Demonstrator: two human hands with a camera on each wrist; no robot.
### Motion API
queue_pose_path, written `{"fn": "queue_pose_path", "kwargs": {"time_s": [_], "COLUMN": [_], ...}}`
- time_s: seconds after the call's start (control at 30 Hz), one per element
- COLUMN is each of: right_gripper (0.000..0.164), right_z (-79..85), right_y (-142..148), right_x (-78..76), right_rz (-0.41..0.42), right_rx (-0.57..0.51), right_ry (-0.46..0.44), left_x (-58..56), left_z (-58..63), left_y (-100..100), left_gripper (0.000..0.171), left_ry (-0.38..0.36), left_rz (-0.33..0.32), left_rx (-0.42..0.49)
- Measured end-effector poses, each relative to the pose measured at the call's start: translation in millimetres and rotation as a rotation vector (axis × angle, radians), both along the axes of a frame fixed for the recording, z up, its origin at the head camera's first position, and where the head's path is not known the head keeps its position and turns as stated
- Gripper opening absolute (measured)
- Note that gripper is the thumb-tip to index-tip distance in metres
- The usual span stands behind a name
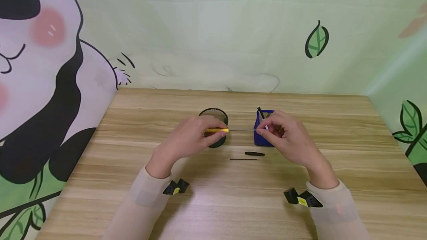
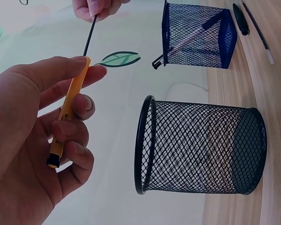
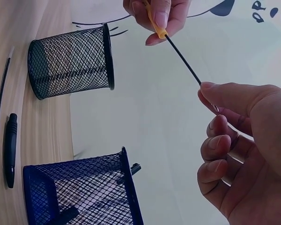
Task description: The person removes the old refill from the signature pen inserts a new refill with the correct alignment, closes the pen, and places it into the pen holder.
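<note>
My left hand (image 1: 186, 136) grips a yellow pen barrel (image 2: 72, 96) with a black end, its fingers curled along it. From the barrel's open end sticks a thin dark refill (image 2: 90, 37). Near the refill's far tip, my right hand (image 1: 291, 138) pinches it between thumb and forefinger. The refill and barrel are in line, held above the table. How far the refill reaches inside the barrel is hidden. Below the hands lie a black pen grip section (image 1: 254, 154) and a second refill (image 1: 244, 159), side by side on the table.
A round black mesh cup (image 2: 201, 145) stands behind my left hand. Behind my right hand is a blue mesh holder (image 1: 261, 142) with a black-and-white pen (image 1: 260, 113) leaning in it. The wooden table (image 1: 213, 203) ends at a printed cloth wall (image 1: 200, 40).
</note>
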State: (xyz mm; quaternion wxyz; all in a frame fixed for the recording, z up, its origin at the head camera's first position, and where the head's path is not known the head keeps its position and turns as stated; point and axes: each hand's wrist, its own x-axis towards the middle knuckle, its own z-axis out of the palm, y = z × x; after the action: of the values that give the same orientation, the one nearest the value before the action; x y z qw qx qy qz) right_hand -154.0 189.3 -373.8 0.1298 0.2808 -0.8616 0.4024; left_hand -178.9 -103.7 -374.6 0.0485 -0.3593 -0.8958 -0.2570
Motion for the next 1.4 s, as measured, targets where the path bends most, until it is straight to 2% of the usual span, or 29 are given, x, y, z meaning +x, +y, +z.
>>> {"fn": "queue_pose_path", "kwargs": {"time_s": [0.73,1.4], "right_gripper": [0.012,0.013], "right_z": [-7.5,-10.6], "right_y": [-11,-13], "right_x": [-2.9,-1.3], "right_rz": [0.052,0.058], "right_rx": [-0.027,0.017], "right_ry": [-0.013,-0.033], "left_x": [1.3,2.3], "left_z": [-1.5,-2.0], "left_y": [5,8], "left_gripper": [0.021,0.022], "left_ry": [0.0,-0.004], "left_rz": [-0.032,-0.045], "left_rx": [0.013,-0.003]}}
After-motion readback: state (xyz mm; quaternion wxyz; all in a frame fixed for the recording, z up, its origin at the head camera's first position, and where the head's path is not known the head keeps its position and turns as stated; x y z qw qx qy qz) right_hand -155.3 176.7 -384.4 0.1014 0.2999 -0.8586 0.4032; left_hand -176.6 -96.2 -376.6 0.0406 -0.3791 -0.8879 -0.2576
